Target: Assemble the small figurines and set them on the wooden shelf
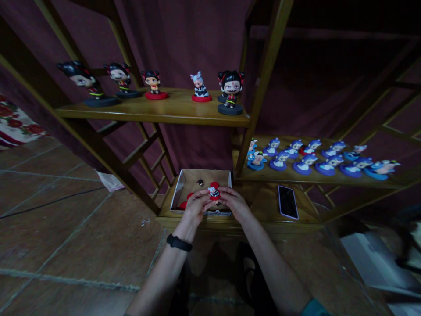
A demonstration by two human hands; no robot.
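Observation:
Between my two hands is a small figurine (213, 192) with pale hair and a black-and-white body on a red round base. From the left, my left hand (198, 203) pinches it with the fingertips; my right hand (233, 202) grips it from the other side. Both are over a shallow open cardboard box (187, 180). Inside the box lie red discs (184, 203) and a small dark-haired figurine piece (200, 182). Another small piece (217, 203) shows just under the held figurine, partly hidden by the fingers.
Several figurines on round bases stand along the upper shelf (158, 113). More, mostly purple-haired, stand in rows on the right shelf (315, 179). A phone (288, 202) lies on the lower board, right of the box. Wooden posts (259, 83) frame the shelves.

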